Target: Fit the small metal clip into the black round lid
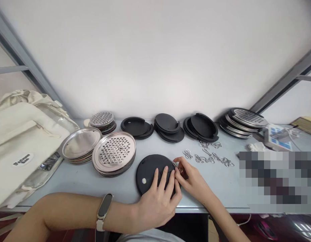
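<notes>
A round black plastic disc (148, 169) with a small pale round spot lies near the table's front edge. My left hand (161, 198) rests on it with fingers stretched out, pressing it against the table. At the disc's right rim, my right hand (187, 174) pinches a thin bent wire clip (174, 163), mostly hidden by the fingers. Beyond that hand, several loose bent-wire clips (200, 158) are scattered on the table. To the left of the disc stands a stack of round metal grater plates (114, 153), the top one with raised holes.
Plain metal discs (82, 143) and small grater plates (102, 119) stand in stacks at left. Along the wall sit black round holders (136, 127), (167, 123), (203, 126) and assembled graters (248, 117). A cream bag (26, 134) fills the left side; a blue-white box (277, 137) is right.
</notes>
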`<move>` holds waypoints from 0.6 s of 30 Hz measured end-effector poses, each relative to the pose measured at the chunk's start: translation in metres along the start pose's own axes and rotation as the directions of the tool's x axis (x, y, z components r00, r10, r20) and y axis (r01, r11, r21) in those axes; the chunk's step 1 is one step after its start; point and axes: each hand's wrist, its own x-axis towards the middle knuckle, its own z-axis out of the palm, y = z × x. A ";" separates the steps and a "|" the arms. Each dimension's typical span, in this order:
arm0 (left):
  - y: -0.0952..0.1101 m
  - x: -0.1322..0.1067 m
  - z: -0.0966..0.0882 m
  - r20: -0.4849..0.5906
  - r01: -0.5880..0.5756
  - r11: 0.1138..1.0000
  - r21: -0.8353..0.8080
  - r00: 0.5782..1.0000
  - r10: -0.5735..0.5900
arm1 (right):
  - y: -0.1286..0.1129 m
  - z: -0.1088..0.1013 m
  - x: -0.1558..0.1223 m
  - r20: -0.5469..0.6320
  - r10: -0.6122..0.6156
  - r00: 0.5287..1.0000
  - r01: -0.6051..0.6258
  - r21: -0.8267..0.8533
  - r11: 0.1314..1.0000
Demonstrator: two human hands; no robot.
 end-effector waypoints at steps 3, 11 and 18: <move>0.000 0.000 -0.001 0.001 -0.003 1.000 -0.003 1.000 0.003 | 0.001 0.000 0.001 -0.008 -0.017 1.000 0.017 -0.005 1.000; 0.001 0.000 0.001 -0.004 0.003 1.000 -0.005 1.000 -0.003 | 0.002 0.000 0.000 0.006 -0.037 0.999 0.037 -0.003 0.999; 0.000 0.000 0.000 -0.005 0.001 1.000 0.003 1.000 -0.001 | 0.002 0.000 0.000 0.023 -0.032 0.999 0.032 0.010 0.999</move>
